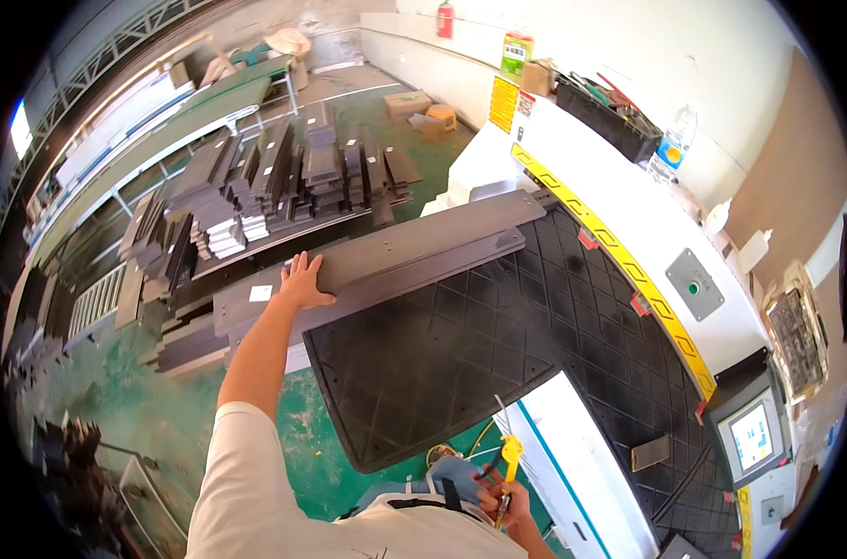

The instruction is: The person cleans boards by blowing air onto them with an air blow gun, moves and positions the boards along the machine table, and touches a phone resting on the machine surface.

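My left hand (302,281) lies spread, palm down, near the left end of a long dark grey-brown board (386,244) with small drilled holes. Beside its fingers, a white label (260,293) is stuck to the board. A second board (460,257) of the same colour shows along the near edge of the first one. Close to my body, my right hand (512,505) is closed round a yellow air blow gun (511,451) with a thin metal nozzle pointing up. Its fingers are partly hidden. The boards rest across the black ribbed mat surface (423,363) of the machine table.
Stacks of similar boards (274,177) stand at the far left. On the right, a white machine housing (619,140) carries a yellow strip (619,256) and a screen (754,438). A small block (650,454) lies on the black surface near a white panel (572,456).
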`<state>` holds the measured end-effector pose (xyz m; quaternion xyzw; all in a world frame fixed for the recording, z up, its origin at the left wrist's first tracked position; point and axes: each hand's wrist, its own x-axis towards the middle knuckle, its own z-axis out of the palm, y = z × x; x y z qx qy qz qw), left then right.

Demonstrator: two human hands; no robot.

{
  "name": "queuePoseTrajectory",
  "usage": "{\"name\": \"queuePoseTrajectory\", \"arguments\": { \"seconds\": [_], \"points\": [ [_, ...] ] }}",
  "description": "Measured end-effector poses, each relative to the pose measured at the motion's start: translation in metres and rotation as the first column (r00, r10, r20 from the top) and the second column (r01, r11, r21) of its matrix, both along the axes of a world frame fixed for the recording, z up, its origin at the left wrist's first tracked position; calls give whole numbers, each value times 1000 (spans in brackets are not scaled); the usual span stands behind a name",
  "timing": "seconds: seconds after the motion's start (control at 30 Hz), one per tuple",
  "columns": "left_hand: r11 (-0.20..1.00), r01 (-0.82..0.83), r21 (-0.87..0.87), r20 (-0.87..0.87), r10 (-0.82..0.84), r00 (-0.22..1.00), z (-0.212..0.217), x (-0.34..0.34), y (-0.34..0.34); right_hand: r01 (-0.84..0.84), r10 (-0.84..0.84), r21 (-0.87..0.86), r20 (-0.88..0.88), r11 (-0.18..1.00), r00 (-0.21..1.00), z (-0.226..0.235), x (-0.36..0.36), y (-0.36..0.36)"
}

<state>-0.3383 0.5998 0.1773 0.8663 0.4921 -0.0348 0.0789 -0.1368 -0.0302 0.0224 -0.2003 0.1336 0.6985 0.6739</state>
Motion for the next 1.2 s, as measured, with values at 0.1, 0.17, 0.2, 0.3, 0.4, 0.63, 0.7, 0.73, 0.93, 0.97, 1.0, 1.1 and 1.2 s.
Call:
{"name": "queuePoseTrajectory", "arguments": {
  "seconds": [0.1,0.17,0.2,0.3,0.4,0.63,0.7,0.73,0.93,0.97,1.0,1.1,1.2],
  "points": [
    [987,157,-18,-82,-158,984,5,16,10,34,-34,-37,-16,999,999,0,-21,32],
    [968,251,24,-2,-251,968,-1,10,12,5,-4,-29,44,1000,999,5,-36,45],
    [938,340,70,75,-345,936,-6,8,11,18,-17,-32,41,999,999,16,-42,49],
    [918,368,146,239,-394,888,-18,12,-18,-3,11,-104,69,995,998,55,-56,67],
    [930,308,198,335,-360,871,-14,17,-86,10,3,-65,205,998,979,59,-70,75],
    [937,345,43,408,-332,851,-63,-23,-194,-47,513,-554,733,831,445,187,-82,126],
    [917,399,3,412,-365,835,-82,-31,-202,268,506,-589,801,763,321,189,-65,128],
    [906,421,-36,411,-371,833,-92,-38,-208,442,544,-583,808,682,227,179,-56,121],
    [877,479,19,419,-442,793,-126,-84,-222,-112,689,-686,682,719,244,194,-69,127],
    [879,476,18,411,-440,798,-127,-87,-222,-166,758,-742,617,650,211,202,-69,135],
    [880,474,15,406,-439,802,-127,-88,-224,-157,761,-748,610,645,219,200,-57,135],
    [873,487,42,387,-463,797,-129,-88,-222,359,669,-724,686,589,287,171,-5,134],
    [866,494,76,406,-480,778,-139,-94,-220,301,631,-705,709,642,316,186,36,158]
  ]
}}
